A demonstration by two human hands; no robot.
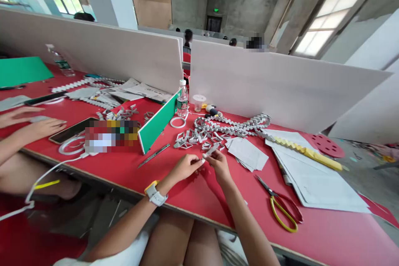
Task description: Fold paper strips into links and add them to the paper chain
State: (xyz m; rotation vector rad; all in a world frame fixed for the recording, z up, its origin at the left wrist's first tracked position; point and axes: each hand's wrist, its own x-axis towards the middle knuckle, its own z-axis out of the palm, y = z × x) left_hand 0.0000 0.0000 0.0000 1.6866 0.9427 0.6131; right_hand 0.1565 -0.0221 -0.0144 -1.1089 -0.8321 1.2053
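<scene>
Head view, single frame.

- Left hand [186, 167]: fingers closed to a pinch on the near end of a folded paper piece [210, 150]. A white-and-yellow watch [155, 194] is on the wrist.
- Right hand [220, 163]: fingers likewise closed on the same piece from the other side. With a grip at each end, the grey-white strip stays steady just above the red table [327, 237], near its front edge.
- Loose folded links [195, 136]: scattered just beyond the hands, probably kept there for easy reach.
- Linked paper chain [240, 124]: coiled behind the loose links, against the white divider [280, 87].
- Cut paper slips [248, 153]: fanned just right of the right hand.
- Sheet stack [314, 183]: further right, with a yellow folded strip [308, 151] lying across it.
- Scissors [282, 207]: yellow-handled and closed, lying flat on the right-hand side.
- Metal tool [154, 156]: slim, lying left of the hands, beside a green board [157, 124] stood on edge.
- Water bottle [182, 99]: upright behind the board.
- Co-worker's hands [34, 126]: far left, resting flat, apart from this station.
</scene>
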